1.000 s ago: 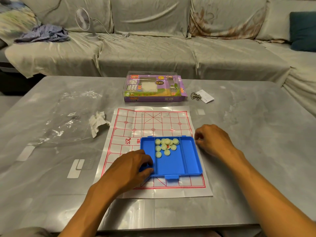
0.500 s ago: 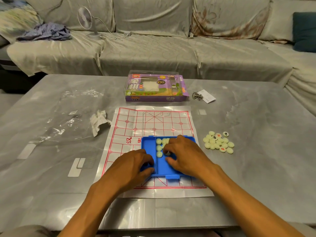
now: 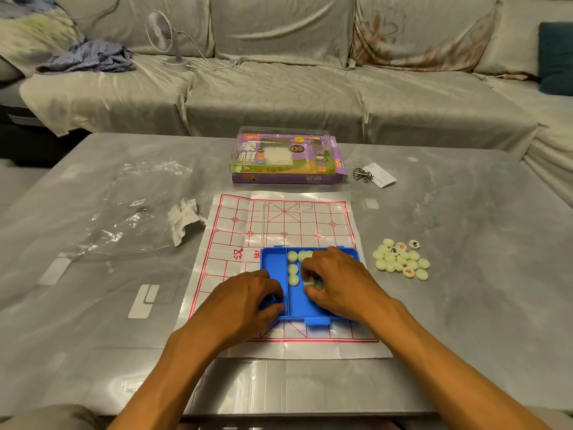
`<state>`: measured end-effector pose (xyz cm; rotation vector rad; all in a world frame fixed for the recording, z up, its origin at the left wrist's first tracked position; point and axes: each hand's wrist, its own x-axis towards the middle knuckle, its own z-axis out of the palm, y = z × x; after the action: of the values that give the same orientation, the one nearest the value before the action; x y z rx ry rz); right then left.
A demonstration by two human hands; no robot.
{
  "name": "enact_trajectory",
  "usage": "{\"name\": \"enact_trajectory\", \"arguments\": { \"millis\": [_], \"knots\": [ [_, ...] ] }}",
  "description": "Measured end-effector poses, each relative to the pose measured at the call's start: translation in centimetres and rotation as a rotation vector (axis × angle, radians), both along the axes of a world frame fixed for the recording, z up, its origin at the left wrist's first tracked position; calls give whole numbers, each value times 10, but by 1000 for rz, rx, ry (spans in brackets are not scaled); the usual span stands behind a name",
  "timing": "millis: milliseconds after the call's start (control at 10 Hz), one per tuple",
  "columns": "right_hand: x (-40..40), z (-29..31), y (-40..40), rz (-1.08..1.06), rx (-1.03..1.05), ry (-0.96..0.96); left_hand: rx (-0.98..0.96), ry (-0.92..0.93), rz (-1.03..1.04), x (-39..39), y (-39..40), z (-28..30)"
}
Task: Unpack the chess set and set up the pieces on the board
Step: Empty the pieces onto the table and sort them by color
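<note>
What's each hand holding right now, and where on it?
Left hand grips the blue tray at its near-left corner. Right hand has fingers curled over the pale pieces in the tray; whether it has pinched any cannot be told.

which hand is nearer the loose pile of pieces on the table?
Right. Right hand is in the blue tray, just left of the pile; left hand grips the tray's far-left edge.

Home living room. Long cloth-covered sofa [image 3: 279, 97] runs along the far edge of a grey marble-look coffee table [image 3: 465, 274]; small desk fan [image 3: 161, 32], crumpled striped clothing [image 3: 90, 57] and a teal cushion [image 3: 556, 57] lie on the sofa.
</note>
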<state>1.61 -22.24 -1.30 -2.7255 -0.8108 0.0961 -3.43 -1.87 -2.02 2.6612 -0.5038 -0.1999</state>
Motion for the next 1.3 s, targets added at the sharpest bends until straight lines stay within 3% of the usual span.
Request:
{"name": "enact_trajectory", "arguments": {
  "millis": [400,500,1000,1100,1300],
  "knots": [
    [4,20,-13,-63,24,43,5,-4,2,0,0,0],
    [2,18,-18,-51,-59,124,7,-5,1,0,1,-1],
    [-3,5,-5,-37,14,50,9,-2,1,1,0,-1],
    [6,24,-16,-118,40,58,2,2,-2,1,1,-2],
    [37,42,-85,-535,-74,132,7,-6,-10,1,1,-1]
  ]
}}
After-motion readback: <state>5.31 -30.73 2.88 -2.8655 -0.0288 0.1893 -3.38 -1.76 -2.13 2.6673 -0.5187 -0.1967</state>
